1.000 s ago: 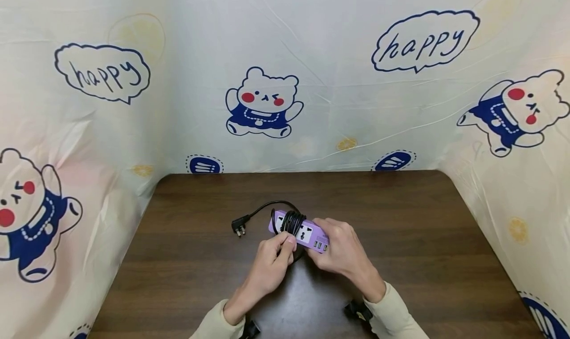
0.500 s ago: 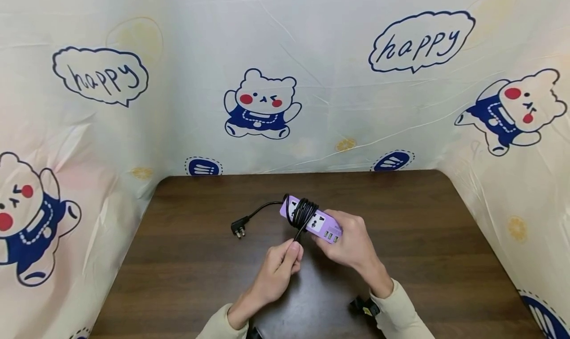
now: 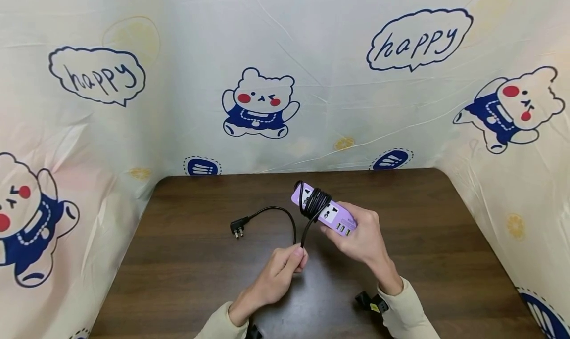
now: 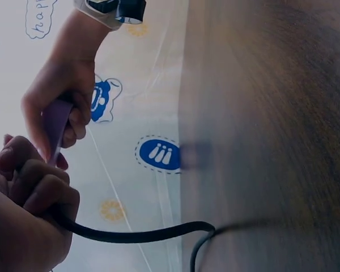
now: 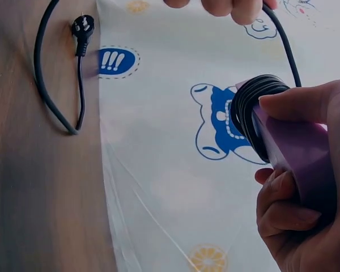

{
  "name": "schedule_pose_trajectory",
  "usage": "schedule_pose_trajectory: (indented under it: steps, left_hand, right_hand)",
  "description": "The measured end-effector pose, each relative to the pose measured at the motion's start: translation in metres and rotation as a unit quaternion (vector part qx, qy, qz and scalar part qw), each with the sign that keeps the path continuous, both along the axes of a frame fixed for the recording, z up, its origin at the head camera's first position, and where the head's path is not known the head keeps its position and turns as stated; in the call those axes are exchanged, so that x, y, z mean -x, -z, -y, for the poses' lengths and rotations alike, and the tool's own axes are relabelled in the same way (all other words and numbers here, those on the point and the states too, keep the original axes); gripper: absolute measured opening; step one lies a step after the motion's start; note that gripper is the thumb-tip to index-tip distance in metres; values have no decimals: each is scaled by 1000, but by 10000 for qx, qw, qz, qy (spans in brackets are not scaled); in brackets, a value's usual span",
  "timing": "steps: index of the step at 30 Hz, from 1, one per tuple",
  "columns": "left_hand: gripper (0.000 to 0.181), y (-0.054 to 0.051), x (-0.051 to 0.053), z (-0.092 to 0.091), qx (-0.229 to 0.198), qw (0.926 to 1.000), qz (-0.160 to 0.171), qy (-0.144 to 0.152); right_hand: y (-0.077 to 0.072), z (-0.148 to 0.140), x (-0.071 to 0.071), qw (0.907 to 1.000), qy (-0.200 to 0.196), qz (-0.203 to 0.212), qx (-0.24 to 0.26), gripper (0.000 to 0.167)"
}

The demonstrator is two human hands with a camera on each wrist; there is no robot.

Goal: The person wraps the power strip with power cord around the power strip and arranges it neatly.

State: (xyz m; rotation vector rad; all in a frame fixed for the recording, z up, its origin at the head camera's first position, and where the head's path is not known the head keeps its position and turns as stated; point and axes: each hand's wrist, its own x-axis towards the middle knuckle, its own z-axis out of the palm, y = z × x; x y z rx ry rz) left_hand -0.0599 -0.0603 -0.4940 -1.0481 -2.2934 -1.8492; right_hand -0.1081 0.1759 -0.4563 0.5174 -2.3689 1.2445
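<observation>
In the head view my right hand (image 3: 361,232) grips the near right end of a purple power strip (image 3: 343,220), held above the table and tilted. Several turns of its black cord (image 3: 316,203) are wound round the strip's middle; white sockets and USB ports face up. My left hand (image 3: 278,274) pinches the cord just below and left of the strip. From there the cord loops back to a black plug (image 3: 238,227) lying on the table. The right wrist view shows the thumb and curled fingers round the purple body (image 5: 297,147). In the left wrist view, the cord (image 4: 136,236) leaves the left fist.
The dark wooden table (image 3: 187,274) is bordered at the back and sides by a pale printed curtain (image 3: 329,42) with bears and "happy" bubbles. A black wrist camera (image 3: 371,303) sits at the right cuff.
My right hand has carried the power strip up and to the right. My left hand has drawn cord away from it, a little right and downward. The plug has hardly moved.
</observation>
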Motion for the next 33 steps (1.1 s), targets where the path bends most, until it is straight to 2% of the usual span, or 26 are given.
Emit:
schedule_pose_trajectory:
  steps: [6,12,16,20,22,24,26,29,33]
  left_hand:
    - [40,-2,0,0,416,9989,-206,81]
    - [41,-3,-4,-3,909,9956,-7,228]
    - [41,-2,-2,-1,1025,9947,-78,56]
    - [41,0,7,6,920,9954,-244,-77]
    - [41,2,12,10,802,9966,-123,118]
    - [40,5,16,12,525,9967,244,572]
    - [39,8,19,14,205,9926,623,1023]
    - [37,14,23,16,-378,9756,1332,1706]
    - [38,23,27,20,-853,9512,2044,2149]
  right_hand:
    - [-4,3,-3,9999,-9,33,151,49]
    - [-5,6,-7,9993,-50,269,266,48]
    - [-6,6,-8,9986,-14,414,318,49]
    - [-10,4,-9,9981,32,484,376,48]
    - [-11,4,-11,9977,-11,539,416,48]
    - [-12,4,-12,9967,-121,635,490,48]
    - [-13,4,-13,9950,-288,741,605,47]
    - [-14,5,-15,9909,-576,839,877,45]
    - [-17,4,-18,9852,-927,806,1194,42]
